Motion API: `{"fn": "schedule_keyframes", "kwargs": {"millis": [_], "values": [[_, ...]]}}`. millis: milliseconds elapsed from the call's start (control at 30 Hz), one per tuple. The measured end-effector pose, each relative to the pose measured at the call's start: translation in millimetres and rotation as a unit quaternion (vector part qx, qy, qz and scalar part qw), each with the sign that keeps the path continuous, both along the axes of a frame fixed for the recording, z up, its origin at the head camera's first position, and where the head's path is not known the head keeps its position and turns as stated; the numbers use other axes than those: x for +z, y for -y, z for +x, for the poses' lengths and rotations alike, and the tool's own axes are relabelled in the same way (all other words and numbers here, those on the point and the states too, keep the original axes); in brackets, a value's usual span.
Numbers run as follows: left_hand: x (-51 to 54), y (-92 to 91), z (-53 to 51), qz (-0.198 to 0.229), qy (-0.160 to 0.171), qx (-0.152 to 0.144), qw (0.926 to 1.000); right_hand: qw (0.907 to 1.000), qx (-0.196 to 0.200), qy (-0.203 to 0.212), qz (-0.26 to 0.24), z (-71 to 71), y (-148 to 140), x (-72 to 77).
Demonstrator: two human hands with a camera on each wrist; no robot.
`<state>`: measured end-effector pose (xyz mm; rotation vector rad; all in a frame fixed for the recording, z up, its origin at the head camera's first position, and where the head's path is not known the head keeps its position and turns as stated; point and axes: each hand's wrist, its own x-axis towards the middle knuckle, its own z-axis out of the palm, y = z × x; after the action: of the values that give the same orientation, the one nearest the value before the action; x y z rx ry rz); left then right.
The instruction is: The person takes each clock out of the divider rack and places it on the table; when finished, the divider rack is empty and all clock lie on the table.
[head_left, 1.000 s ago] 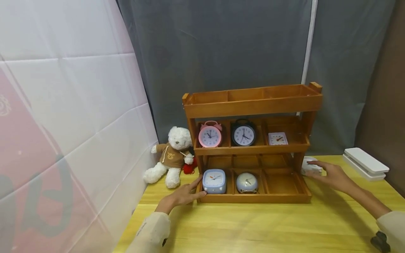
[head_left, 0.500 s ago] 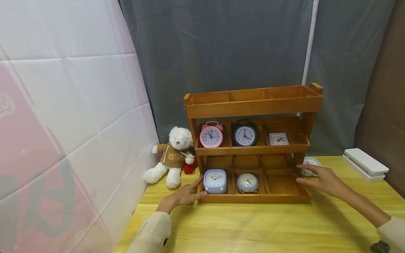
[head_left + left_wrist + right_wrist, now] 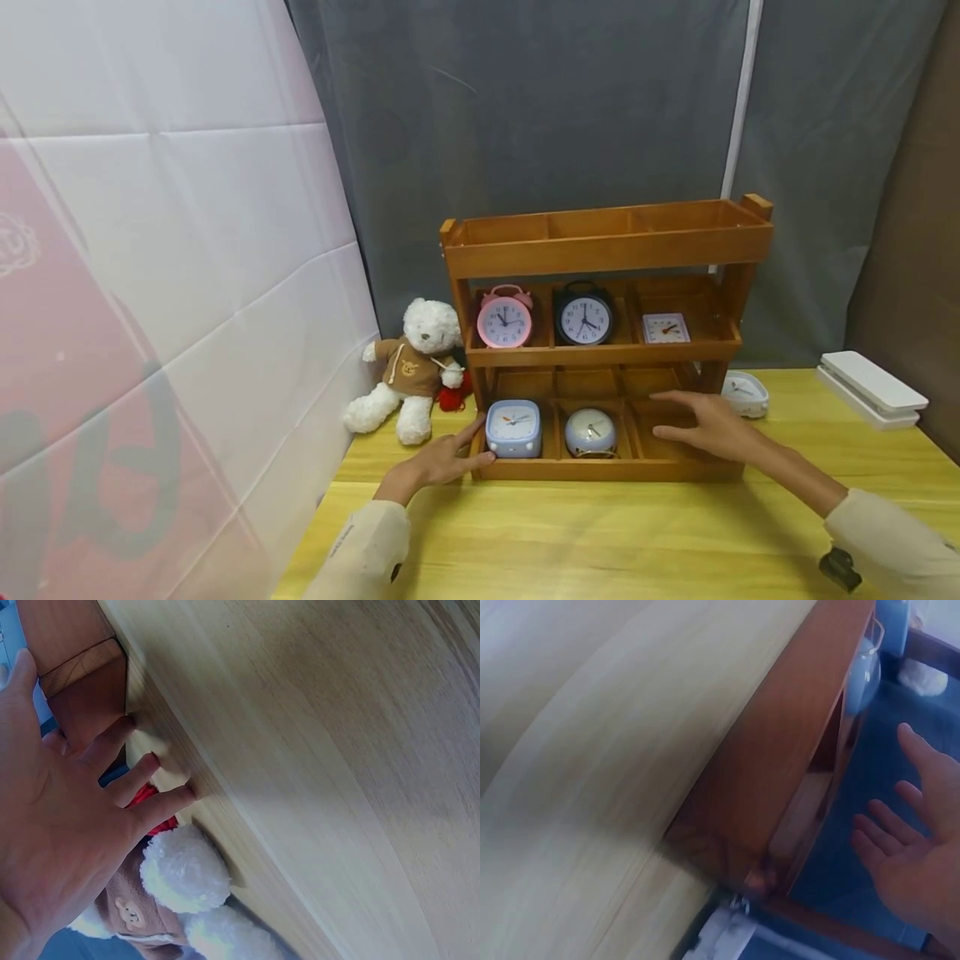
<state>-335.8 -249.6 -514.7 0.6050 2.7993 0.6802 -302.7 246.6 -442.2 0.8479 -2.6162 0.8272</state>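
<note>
A brown wooden shelf [image 3: 607, 472] with three tiers stands on the table. My left hand [image 3: 441, 461] touches its lower left corner with fingers spread, beside a blue square alarm clock [image 3: 513, 429]. In the left wrist view the left hand [image 3: 67, 802] shows straight fingers against the table and shelf end. My right hand [image 3: 712, 427] is held out before the bottom right compartment, fingers extended and holding nothing. A round blue clock [image 3: 591, 431] sits in the bottom middle compartment. Behind the right forearm, a white alarm clock [image 3: 745, 393] lies on the table right of the shelf.
The middle tier holds a pink twin-bell clock [image 3: 505, 322], a black round clock [image 3: 585, 320] and a small white square clock [image 3: 666, 328]. A white teddy bear [image 3: 414, 367] sits at the left. A white flat device [image 3: 872, 387] lies far right on the yellow wooden table [image 3: 585, 533].
My right hand has let go of the white clock beside the shelf and moved left, to the bottom right compartment. The left hand has stayed at the shelf's corner.
</note>
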Motion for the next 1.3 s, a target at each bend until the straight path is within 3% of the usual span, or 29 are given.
{"fn": "schedule_keyframes", "kwargs": {"millis": [167,300,500,633,733,833,933,1167,1233,1300], "values": [[-4.5,1.1,-2.1,0.003,0.009,0.012,0.9999,0.9993,0.027,0.023,-0.014,-6.8,20.4,-5.5],[-4.1,1.0,-1.7,-0.004,-0.005,0.006,1.0,0.9984,0.04,0.034,-0.021,-12.3,34.2,-8.8],[40.1,-16.0,30.8,0.003,0.012,0.02,0.9997,0.9958,0.071,0.051,-0.029,-22.4,52.0,-16.9],[8.7,-5.8,6.9,-0.003,0.015,0.026,0.9995,0.9944,0.078,0.065,-0.028,-27.7,61.2,-21.9],[-4.2,-0.7,-3.0,-0.002,0.012,0.022,0.9997,0.9941,0.082,0.068,-0.02,-31.1,68.0,-24.7],[30.1,-11.9,22.2,0.003,0.022,0.022,0.9995,0.9926,0.1,0.067,-0.017,-34.7,75.1,-26.9],[40.8,-15.3,28.7,0.005,0.03,0.025,0.9992,0.9903,0.117,0.071,-0.019,-37.4,81.4,-28.2],[-5.6,-2.9,-1.2,-0.009,0.012,0.033,0.9993,0.9895,0.122,0.077,-0.009,-40.5,90.8,-29.7],[-10.4,-1.5,-4.8,-0.014,0.008,0.033,0.9993,0.9892,0.127,0.073,-0.006,-41.6,92.9,-30.0],[-4.7,-2.9,-1.0,-0.018,0.004,0.029,0.9994,0.9886,0.133,0.071,-0.006,-43.5,94.5,-31.1]]}}
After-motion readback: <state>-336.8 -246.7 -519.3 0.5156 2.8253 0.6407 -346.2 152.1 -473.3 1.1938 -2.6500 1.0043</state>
